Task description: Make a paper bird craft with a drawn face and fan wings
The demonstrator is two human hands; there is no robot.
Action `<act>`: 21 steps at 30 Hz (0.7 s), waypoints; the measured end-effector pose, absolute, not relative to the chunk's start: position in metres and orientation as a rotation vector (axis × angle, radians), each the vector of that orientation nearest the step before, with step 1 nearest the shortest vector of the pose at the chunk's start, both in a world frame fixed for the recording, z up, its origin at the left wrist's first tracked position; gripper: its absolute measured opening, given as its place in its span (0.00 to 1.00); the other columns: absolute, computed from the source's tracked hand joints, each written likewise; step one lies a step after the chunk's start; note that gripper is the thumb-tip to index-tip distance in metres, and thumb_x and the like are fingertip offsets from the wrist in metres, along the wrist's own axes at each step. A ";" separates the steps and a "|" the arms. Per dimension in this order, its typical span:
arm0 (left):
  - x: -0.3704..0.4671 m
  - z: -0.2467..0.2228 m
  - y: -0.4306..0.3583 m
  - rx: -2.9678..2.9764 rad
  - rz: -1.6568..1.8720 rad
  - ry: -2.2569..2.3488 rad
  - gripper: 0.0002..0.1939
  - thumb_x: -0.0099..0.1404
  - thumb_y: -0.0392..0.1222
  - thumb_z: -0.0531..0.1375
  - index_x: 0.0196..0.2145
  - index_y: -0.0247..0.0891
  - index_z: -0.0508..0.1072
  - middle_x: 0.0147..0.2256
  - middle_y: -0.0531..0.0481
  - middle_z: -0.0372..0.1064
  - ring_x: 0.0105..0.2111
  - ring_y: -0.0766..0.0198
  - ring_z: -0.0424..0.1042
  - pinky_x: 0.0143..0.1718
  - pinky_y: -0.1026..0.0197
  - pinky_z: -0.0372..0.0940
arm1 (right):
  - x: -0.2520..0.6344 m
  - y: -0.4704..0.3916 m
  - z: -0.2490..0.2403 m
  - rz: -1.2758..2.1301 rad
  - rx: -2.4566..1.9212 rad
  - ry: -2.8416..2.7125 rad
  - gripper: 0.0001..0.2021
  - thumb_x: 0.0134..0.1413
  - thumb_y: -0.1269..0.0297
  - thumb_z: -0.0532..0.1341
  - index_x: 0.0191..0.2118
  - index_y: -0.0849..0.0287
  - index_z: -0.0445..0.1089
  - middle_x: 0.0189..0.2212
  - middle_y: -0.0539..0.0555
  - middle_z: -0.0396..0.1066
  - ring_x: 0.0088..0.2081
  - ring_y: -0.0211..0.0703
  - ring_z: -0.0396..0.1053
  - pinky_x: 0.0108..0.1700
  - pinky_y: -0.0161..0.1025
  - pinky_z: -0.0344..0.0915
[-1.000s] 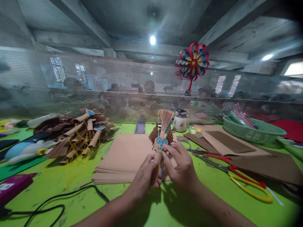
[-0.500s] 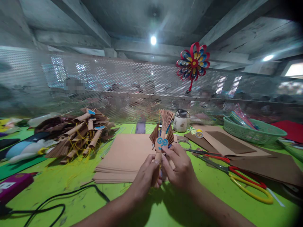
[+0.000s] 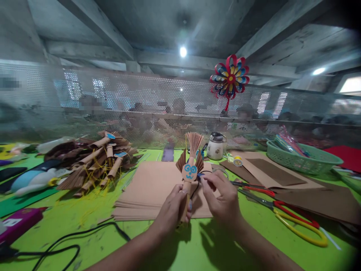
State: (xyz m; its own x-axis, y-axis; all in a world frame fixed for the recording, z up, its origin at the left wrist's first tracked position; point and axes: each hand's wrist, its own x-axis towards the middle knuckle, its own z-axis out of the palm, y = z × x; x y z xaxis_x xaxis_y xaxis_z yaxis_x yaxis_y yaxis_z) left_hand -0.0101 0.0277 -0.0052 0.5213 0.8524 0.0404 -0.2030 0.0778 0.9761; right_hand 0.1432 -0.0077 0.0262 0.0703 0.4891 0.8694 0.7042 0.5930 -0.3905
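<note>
I have the left hand [image 3: 172, 209] wrapped around the tan tube handle of a pleated brown-paper figure [image 3: 190, 172] with a blue-drawn face, which stands nearly upright above that grip. The right hand [image 3: 222, 192] is just to the right, thumb and fingers narrowly bent beside the figure's face; something small and dark blue shows at its fingertips, but I cannot tell whether it is pinched there.

My first worry is the left hand: squeezing harder could dent the tube, while a slack hold could let the figure twist. On the right, a careless fingertip could catch the dark pleated wing and crease it, or rub the face if its blue marks are wet.

Beyond the grip lies a stack of flat tan paper sheets [image 3: 153, 184]; a dropped figure would probably land there. Further right of the grip, the steel scissors with red and yellow handles [image 3: 270, 203] could snag the right forearm if it swings wide. The loose black cable [image 3: 114, 224] left of the grip could catch the left forearm likewise.
</note>
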 end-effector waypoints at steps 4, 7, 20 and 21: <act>-0.011 -0.004 0.029 1.234 0.907 0.653 0.09 0.68 0.49 0.52 0.37 0.41 0.60 0.25 0.56 0.63 0.21 0.68 0.64 0.24 0.66 0.58 | 0.149 0.001 0.022 0.055 -1.136 -1.433 0.10 0.60 0.65 0.59 0.28 0.61 0.72 0.24 0.50 0.62 0.27 0.40 0.59 0.30 0.39 0.55; -0.011 -0.001 0.029 1.223 0.907 0.656 0.10 0.68 0.50 0.54 0.36 0.41 0.60 0.24 0.56 0.63 0.20 0.68 0.64 0.23 0.67 0.57 | 0.154 0.011 0.015 0.387 -1.168 -1.322 0.12 0.54 0.60 0.63 0.25 0.60 0.72 0.21 0.49 0.62 0.26 0.41 0.58 0.30 0.39 0.53; -0.010 -0.001 0.025 1.223 0.845 0.589 0.16 0.65 0.55 0.60 0.37 0.40 0.63 0.24 0.56 0.64 0.18 0.70 0.63 0.20 0.69 0.57 | 0.172 0.022 0.019 0.815 -0.979 -1.078 0.16 0.50 0.51 0.67 0.36 0.60 0.74 0.25 0.50 0.68 0.26 0.38 0.62 0.28 0.36 0.59; -0.010 -0.002 0.025 1.223 0.835 0.583 0.16 0.65 0.55 0.60 0.38 0.40 0.63 0.24 0.55 0.64 0.19 0.70 0.63 0.21 0.69 0.57 | 0.173 0.022 0.021 0.828 -0.967 -1.069 0.16 0.50 0.51 0.67 0.35 0.60 0.74 0.25 0.50 0.68 0.26 0.38 0.62 0.28 0.36 0.58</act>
State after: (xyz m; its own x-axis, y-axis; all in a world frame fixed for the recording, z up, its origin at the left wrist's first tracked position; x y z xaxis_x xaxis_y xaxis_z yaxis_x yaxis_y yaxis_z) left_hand -0.0098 0.0249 -0.0017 0.5819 0.8120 0.0455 -0.2378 0.1164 0.9643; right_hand 0.1730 0.0220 0.0208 0.2773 0.9044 0.3243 -0.0879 0.3600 -0.9288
